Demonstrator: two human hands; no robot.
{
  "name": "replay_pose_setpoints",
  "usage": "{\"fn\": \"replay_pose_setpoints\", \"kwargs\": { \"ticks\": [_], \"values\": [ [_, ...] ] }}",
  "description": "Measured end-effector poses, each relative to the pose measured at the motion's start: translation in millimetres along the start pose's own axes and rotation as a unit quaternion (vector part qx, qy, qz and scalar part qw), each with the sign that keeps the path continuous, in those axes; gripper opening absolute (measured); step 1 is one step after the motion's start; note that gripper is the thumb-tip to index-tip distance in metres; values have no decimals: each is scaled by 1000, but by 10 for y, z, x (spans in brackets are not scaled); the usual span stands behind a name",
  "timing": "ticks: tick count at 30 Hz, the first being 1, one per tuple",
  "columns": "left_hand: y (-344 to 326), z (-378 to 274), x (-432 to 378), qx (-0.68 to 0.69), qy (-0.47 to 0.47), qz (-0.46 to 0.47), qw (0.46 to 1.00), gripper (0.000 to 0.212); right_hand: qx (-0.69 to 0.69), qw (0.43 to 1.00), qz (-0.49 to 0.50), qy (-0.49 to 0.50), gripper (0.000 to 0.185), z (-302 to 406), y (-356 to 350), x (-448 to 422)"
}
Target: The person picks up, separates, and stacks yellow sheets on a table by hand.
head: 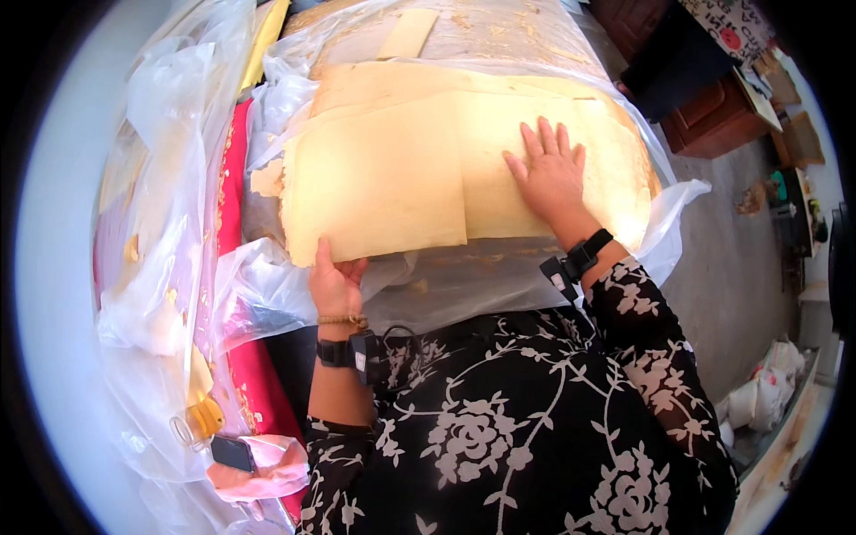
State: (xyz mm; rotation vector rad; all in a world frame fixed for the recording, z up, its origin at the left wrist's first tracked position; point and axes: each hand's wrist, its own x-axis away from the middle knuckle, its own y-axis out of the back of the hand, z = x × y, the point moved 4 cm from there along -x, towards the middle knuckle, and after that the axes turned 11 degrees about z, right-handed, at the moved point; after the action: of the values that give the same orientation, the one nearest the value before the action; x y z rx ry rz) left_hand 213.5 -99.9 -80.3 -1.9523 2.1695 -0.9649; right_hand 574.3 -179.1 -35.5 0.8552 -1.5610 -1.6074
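Observation:
A stack of thin, pale yellow sheets with ragged edges lies before me on clear plastic film. One squarish sheet covers the stack's left part, its right edge running down the middle. At this sheet's front left corner is my left hand, thumb on top and fingers curled beneath the edge. My right hand rests flat on the right part of the stack, fingers spread and nothing in its grasp. Both wrists wear black strapped devices.
Left of the stack runs a red strip scattered with flakes. Near my left elbow are a glass jar, a phone and a pink cloth. A loose strip lies beyond the stack. Far right stands a brown wooden cabinet.

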Motion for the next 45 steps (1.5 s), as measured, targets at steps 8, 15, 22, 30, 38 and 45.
{"fn": "replay_pose_setpoints", "kwargs": {
  "ticks": [8, 15, 22, 30, 38, 45],
  "values": [
    [66, -136, -200, -180, 33, 16, 983, 47, -113, 955, -25, 273, 61, 772, 43, 140],
    [509, -442, -197, -383, 49, -78, 919, 49, -32, 966, -2, 256, 61, 902, 29, 228],
    [-1387, -7, 561, -672, -411, 281, 548, 62, -224, 929, 24, 293, 48, 482, -119, -125],
    [-1240, 691, 327, -721, -423, 186, 516, 57, -50, 971, -28, 233, 50, 522, -106, -68],
    [-1210, 18, 124, -631, -476, 209, 575, 44, -62, 967, -63, 240, 50, 490, -125, -60],
    [-770, -1738, -332, -277, -340, -45, 898, 30, -80, 966, -47, 240, 49, 526, -92, -51]
  ]
}}
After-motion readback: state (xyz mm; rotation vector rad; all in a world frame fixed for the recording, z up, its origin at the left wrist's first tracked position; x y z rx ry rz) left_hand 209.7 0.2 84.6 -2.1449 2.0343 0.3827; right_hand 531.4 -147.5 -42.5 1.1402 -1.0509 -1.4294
